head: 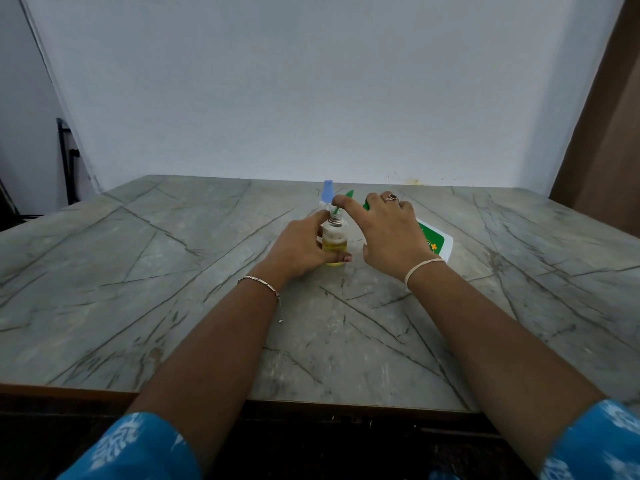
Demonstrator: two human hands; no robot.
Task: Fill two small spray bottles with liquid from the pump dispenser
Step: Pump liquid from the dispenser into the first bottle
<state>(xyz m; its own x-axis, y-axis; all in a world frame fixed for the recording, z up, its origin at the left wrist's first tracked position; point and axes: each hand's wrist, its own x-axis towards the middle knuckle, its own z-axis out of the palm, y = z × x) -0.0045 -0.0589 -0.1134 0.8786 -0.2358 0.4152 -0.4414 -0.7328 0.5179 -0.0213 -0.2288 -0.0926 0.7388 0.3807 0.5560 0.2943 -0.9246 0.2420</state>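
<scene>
- Grey-green marble-patterned counter [173, 306] carries everything; both forearms reach out over it from the near edge.
- The left hand [301, 251] grips a small clear spray bottle [334, 237] that stands upright near the middle of the counter. The thumb crosses the front low down and the fingers wrap the far side, so the grip is closed round the bottle's body.
- This bottle has its neck open, with no cap on it, and yellow liquid [334, 247] fills its lower part.
- The right hand [391, 233] lies over the green head of the pump dispenser [438, 242], with the index finger stretched along the green spout [349, 194]. The thumb hangs apart below. I cannot tell whether the other fingers curl round the head, so the grip there is unclear.
- The dispenser's white body with its green label leans toward the small bottle, and the spout's tip sits at the bottle's open neck.
- A second spray bottle [327, 192] with a pale blue sprayer top stands just behind the held one.
- A ring [392, 197] is on the right hand, a pale band [420, 266] on the right wrist and a thin bracelet [259, 282] on the left wrist.
- Blue patterned sleeves [131, 445] show at the bottom, and a plain pale wall [311, 81] rises behind the counter.
</scene>
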